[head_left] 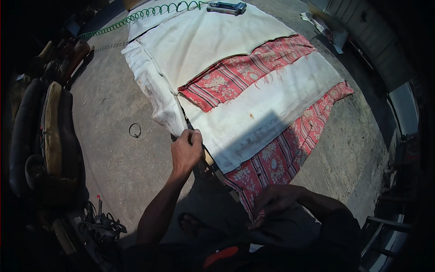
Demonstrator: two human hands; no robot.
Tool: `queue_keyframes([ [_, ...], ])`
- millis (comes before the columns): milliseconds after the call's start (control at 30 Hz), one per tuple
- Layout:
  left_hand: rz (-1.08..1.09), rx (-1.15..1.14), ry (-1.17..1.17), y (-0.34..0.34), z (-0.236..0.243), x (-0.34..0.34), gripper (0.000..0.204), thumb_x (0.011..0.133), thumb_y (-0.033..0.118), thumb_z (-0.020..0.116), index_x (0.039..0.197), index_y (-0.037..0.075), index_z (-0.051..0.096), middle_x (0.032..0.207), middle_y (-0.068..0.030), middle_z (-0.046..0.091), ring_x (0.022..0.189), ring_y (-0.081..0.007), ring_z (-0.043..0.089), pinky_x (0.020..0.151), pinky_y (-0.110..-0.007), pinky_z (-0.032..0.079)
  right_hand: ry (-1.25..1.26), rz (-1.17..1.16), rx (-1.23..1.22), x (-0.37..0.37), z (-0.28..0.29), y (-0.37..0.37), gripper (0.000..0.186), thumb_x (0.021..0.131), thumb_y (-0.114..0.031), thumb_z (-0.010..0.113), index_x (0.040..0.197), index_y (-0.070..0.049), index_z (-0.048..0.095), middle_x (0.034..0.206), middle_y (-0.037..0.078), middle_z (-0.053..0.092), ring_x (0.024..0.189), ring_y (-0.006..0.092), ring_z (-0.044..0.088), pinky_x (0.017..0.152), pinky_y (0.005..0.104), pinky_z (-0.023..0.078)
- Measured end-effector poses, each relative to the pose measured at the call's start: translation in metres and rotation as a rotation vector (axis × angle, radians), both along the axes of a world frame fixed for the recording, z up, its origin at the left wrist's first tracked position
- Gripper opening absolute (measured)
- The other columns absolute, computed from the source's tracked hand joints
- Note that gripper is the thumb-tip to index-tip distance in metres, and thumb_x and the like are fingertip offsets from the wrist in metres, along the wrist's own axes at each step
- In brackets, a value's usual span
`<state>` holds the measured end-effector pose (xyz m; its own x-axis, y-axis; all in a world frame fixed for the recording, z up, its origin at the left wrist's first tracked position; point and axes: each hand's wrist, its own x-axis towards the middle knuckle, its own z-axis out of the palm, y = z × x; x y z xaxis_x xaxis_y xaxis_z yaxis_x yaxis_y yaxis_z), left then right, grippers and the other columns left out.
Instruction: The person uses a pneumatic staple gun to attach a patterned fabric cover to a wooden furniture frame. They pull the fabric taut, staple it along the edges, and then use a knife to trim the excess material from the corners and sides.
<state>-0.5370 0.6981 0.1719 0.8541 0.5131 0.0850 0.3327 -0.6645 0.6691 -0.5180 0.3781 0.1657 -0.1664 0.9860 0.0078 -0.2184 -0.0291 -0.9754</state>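
A large padded furniture piece lies before me, covered in white fabric (pixel 195 56) with two strips of red floral striped fabric (pixel 238 80) across it. My left hand (pixel 186 147) is closed at its near left edge, gripping the lower end of the loose white side flap (pixel 156 90). Dark and wooden parts of the frame (pixel 208 157) show beside that hand. My right hand (pixel 276 199), in shadow, is closed at the lower corner of the nearer red strip (pixel 272 163), which is drawn down to a point at its fingers.
A staple gun (pixel 226 8) with a green coiled air hose (pixel 158 10) lies on the far end of the white fabric. Dark cushioned furniture parts (pixel 52 136) stand on the left. A thin black loop (pixel 134 130) lies on the concrete floor (pixel 113 163); tangled straps (pixel 102 226) are at lower left.
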Motion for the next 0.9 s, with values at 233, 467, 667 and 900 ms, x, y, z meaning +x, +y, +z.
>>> queue_keyframes([
  [233,0.111,-0.983,0.01,0.035,-0.011,0.059,0.049,0.096,0.043,0.066,0.088,-0.005,0.065,0.062,-0.0078,0.063,0.038,-0.017,0.053,0.039,-0.033,0.043,0.092,0.126,-0.002,-0.001,-0.009,0.015,0.028,0.097,-0.011,0.061,0.121,0.001,0.069,0.116,0.015,0.072,0.109,0.0268,0.068,0.095,0.0379,0.052],
  [467,0.298,-0.39,-0.092,0.067,-0.044,0.055,0.028,0.091,0.028,0.069,0.081,0.001,0.067,0.065,-0.0021,0.058,0.062,-0.012,0.049,0.061,-0.032,0.042,-0.254,0.1,0.047,-0.005,-0.031,0.021,0.029,0.094,-0.004,0.057,0.12,-0.002,0.07,0.114,0.017,0.072,0.108,0.0328,0.068,0.094,0.0413,0.052],
  [667,0.309,-0.121,0.076,0.05,-0.028,0.055,0.035,0.092,0.034,0.064,0.089,-0.001,0.067,0.07,-0.0158,0.066,0.066,-0.0278,0.061,0.068,-0.041,0.048,-0.301,-0.045,0.036,-0.022,-0.045,-0.014,0.024,0.094,-0.011,0.063,0.116,-0.007,0.072,0.106,0.014,0.071,0.103,0.0321,0.068,0.088,0.0419,0.053],
  [900,0.401,-0.197,-0.102,0.041,-0.038,0.056,0.029,0.092,0.026,0.064,0.091,-0.004,0.061,0.075,-0.0159,0.063,0.068,-0.0249,0.057,0.069,-0.039,0.048,-0.526,0.065,-0.041,0.065,0.038,0.016,0.026,0.098,-0.024,0.064,0.118,-0.008,0.072,0.102,0.015,0.072,0.097,0.0325,0.07,0.084,0.0428,0.054],
])
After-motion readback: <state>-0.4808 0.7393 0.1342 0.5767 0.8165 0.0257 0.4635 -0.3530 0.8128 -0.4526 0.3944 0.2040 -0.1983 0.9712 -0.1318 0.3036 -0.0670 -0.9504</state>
